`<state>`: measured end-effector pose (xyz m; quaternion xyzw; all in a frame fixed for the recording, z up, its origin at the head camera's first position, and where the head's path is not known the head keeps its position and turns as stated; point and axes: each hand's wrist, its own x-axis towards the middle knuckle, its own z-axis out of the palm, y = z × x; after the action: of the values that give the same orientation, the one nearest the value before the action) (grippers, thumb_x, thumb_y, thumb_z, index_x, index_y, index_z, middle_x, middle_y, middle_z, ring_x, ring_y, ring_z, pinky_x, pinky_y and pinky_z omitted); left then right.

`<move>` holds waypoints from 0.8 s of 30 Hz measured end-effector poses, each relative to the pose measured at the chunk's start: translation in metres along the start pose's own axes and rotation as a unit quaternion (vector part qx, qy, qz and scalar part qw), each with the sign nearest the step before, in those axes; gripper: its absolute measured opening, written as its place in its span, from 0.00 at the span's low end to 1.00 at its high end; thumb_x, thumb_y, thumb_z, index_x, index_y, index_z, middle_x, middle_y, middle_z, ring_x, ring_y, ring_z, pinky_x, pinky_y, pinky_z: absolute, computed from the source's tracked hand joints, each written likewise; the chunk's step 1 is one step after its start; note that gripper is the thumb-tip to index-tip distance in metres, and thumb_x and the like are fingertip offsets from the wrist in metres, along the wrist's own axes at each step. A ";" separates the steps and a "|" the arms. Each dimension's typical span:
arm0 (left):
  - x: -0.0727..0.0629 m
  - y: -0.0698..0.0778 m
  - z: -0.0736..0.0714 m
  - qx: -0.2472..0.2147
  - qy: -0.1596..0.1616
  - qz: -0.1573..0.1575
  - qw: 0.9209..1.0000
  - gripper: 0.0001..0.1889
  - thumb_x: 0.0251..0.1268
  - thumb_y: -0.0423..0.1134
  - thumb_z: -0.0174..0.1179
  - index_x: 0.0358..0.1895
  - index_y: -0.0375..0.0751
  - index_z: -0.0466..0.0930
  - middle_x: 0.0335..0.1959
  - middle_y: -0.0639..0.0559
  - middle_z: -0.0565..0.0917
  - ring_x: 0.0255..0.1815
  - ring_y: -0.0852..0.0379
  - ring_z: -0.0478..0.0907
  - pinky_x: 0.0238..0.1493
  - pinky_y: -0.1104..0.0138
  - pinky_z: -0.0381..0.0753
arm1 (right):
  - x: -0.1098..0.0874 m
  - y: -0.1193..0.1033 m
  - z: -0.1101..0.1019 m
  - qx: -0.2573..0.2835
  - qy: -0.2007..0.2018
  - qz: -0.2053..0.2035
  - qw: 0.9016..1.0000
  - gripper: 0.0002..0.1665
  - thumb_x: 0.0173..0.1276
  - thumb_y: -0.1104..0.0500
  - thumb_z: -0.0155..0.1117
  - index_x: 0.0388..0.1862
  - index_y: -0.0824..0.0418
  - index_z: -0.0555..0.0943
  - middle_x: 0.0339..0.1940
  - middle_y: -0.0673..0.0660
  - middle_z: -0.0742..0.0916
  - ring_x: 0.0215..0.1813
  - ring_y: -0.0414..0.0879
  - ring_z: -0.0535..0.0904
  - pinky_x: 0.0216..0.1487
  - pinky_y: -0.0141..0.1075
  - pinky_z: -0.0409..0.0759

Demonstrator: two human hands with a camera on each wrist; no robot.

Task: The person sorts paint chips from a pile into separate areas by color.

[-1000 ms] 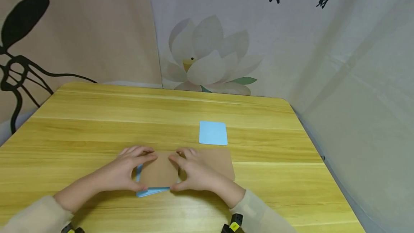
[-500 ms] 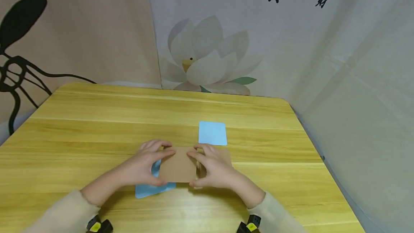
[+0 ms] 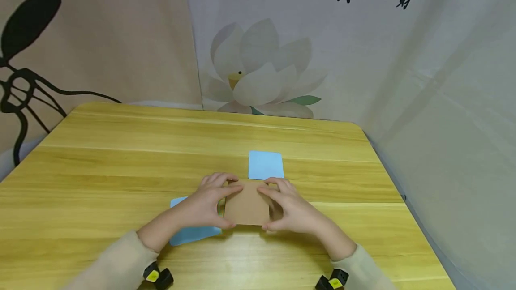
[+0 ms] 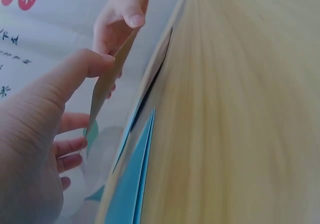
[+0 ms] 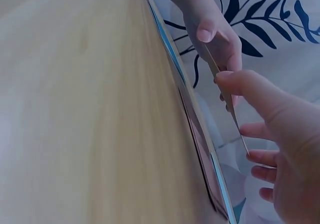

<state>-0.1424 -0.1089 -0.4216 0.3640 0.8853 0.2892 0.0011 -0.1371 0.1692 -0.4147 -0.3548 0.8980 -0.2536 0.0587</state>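
Note:
A square of brown card [image 3: 247, 205] is held between both hands, above the tabletop in both wrist views. My left hand [image 3: 209, 202] pinches its left side, thumb on the near edge and fingers at the far edge; the left wrist view shows the same card [image 4: 107, 82] edge-on. My right hand [image 3: 288, 207] pinches the right side likewise. Under the held card, a second brown card [image 5: 197, 144] lies on the table, mostly hidden in the head view. Light blue cards [image 3: 193, 235] lie partly beneath my left forearm, their edges slightly spread in the left wrist view.
Another light blue square card [image 3: 266, 164] lies on the wooden table [image 3: 133, 147] just beyond the hands. A fabric backdrop [image 3: 266, 66] with a printed lotus hangs behind the table's far edge. Both forearms wear wrist straps with black and yellow pieces.
Both hands have carried the brown card rightward from the blue cards on the left to above the other brown card. More of the blue cards now shows.

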 end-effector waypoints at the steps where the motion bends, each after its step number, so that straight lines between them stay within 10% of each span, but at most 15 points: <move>1: 0.002 0.002 0.002 -0.001 -0.003 -0.002 1.000 0.45 0.40 0.58 0.73 0.66 0.44 0.72 0.66 0.49 0.65 0.67 0.52 0.54 0.63 0.44 0.49 | -0.002 0.002 -0.001 0.003 -0.002 0.002 1.000 0.53 0.49 0.41 0.76 0.72 0.53 0.66 0.72 0.54 0.62 0.71 0.47 0.52 0.63 0.52 0.63; 24: 0.039 0.024 0.036 0.018 -0.024 -0.005 1.000 0.44 0.41 0.59 0.72 0.64 0.40 0.73 0.64 0.45 0.67 0.67 0.47 0.57 0.65 0.46 0.51 | -0.031 0.042 -0.018 0.013 -0.027 0.017 0.999 0.53 0.50 0.40 0.75 0.73 0.50 0.65 0.71 0.55 0.63 0.70 0.53 0.56 0.61 0.56 0.64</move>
<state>-0.1479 -0.0515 -0.4313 0.3665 0.8918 0.2647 0.0175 -0.1450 0.2229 -0.4227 -0.3450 0.8986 -0.2550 0.0921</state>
